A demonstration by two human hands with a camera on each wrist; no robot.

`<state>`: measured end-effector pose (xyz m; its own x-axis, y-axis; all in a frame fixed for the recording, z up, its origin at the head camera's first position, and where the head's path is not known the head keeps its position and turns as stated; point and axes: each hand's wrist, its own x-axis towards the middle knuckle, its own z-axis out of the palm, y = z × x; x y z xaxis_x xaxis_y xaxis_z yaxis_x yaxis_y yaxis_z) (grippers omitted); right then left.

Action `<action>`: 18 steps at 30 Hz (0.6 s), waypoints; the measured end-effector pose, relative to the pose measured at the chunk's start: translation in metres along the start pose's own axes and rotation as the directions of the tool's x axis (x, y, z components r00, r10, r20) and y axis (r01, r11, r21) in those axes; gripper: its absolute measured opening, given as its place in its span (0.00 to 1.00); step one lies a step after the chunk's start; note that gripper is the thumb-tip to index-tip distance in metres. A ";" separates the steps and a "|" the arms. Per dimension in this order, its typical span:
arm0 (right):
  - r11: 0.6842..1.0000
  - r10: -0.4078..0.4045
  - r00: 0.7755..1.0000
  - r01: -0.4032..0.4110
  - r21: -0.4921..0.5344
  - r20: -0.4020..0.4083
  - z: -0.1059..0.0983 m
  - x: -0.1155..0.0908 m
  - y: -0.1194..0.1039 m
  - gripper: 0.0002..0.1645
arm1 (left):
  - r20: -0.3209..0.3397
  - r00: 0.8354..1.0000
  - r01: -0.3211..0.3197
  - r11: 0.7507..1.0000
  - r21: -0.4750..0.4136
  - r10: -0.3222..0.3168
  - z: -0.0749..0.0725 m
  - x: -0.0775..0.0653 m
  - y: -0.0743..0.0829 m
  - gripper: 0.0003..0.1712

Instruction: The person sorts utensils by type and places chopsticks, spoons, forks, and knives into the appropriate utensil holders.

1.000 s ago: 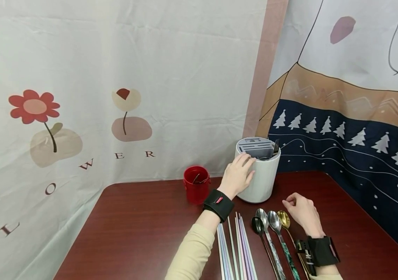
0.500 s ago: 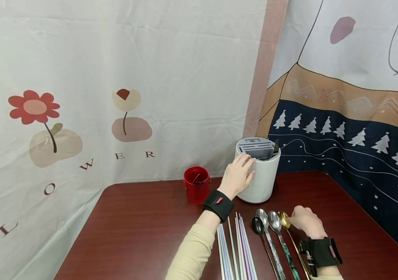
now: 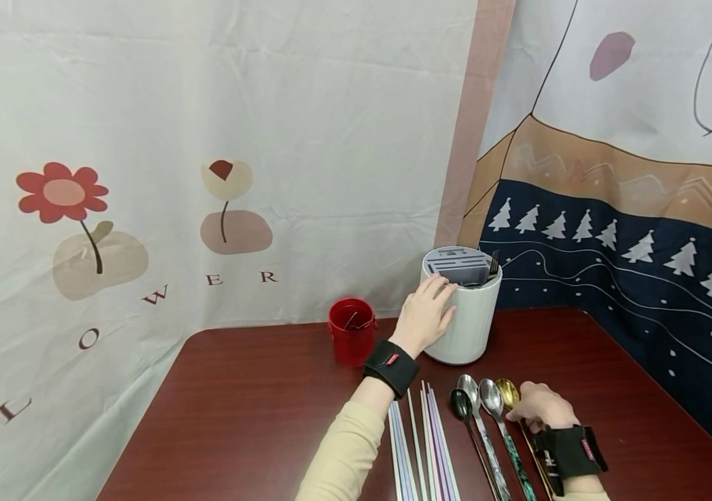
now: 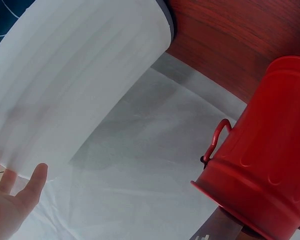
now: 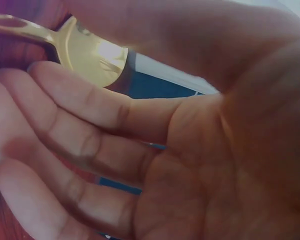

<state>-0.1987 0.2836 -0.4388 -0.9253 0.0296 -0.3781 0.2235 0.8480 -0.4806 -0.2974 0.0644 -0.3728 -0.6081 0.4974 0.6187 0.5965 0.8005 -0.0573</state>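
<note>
My left hand [image 3: 424,314] rests against the near left side of the white utensil holder [image 3: 471,323], fingertips at its rim. In the left wrist view, the fingers [image 4: 36,187] lie relaxed against the white wall [image 4: 80,80]. My right hand [image 3: 542,406] is low over the table beside the gold spoon [image 3: 507,391], thumb side toward the spoon's neck. Seen from the right wrist, the spoon's bowl [image 5: 92,55] shows between thumb and loosely bent fingers [image 5: 75,97], with no grip on it. The hand hides part of the handle in the head view.
Left of the gold spoon lie silver spoons [image 3: 491,395] and a dark spoon [image 3: 461,403], then several pastel chopsticks [image 3: 433,445]. A red bucket [image 3: 352,341] with thin metal pieces inside stands left of the holder. A black fork [image 3: 495,261] stands in the holder. Cloth hangs behind the table.
My right hand has moved down toward me, from beyond the gold spoon's bowl to beside its neck. My left hand stays at the holder.
</note>
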 end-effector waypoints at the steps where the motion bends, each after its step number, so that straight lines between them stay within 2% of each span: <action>1: 1.000 0.002 1.000 -0.002 -0.005 0.005 0.001 0.001 0.000 0.13 | -0.001 1.000 0.000 1.000 0.000 0.000 0.000 0.000 0.000 0.21; 6: 0.998 0.000 1.000 0.000 -0.062 0.005 0.005 0.005 0.000 0.11 | -0.001 1.000 -0.001 1.000 -0.005 0.001 0.001 -0.001 0.000 0.22; 10: 0.994 -0.020 0.999 0.016 -0.109 -0.028 0.007 0.006 0.000 0.10 | 0.014 1.000 0.004 1.000 -0.009 -0.004 0.001 -0.001 0.000 0.22; 18: 0.995 -0.061 0.996 0.055 -0.086 -0.070 0.008 0.005 0.003 0.09 | -0.017 1.000 -0.006 1.000 -0.004 0.006 0.002 0.000 -0.001 0.21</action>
<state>-0.1997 0.2824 -0.4486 -0.9564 0.0148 -0.2917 0.1451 0.8908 -0.4306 -0.2986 0.0643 -0.3742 -0.5952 0.4966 0.6317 0.6026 0.7960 -0.0580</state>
